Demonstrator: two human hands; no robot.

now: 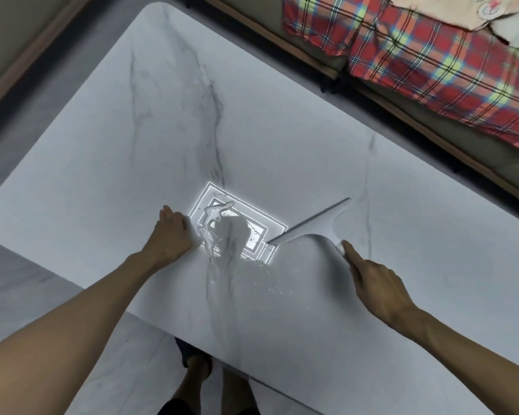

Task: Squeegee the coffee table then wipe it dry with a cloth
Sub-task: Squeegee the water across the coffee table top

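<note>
A white marble coffee table [282, 130] fills the view. A puddle of water [222, 235] lies near its front middle, under a bright reflection of a ceiling light, with droplets trailing toward the near edge. My right hand [375, 283] grips the handle of a white squeegee [315, 224], whose blade rests on the tabletop just right of the puddle. My left hand [174, 235] lies on the table at the puddle's left edge, fingers together, holding nothing that I can see. No cloth is visible on the table.
A sofa with red plaid cushions [432, 61] runs along the table's far right side. Grey floor [18, 295] shows to the left and below the near edge, where my feet [198, 363] stand.
</note>
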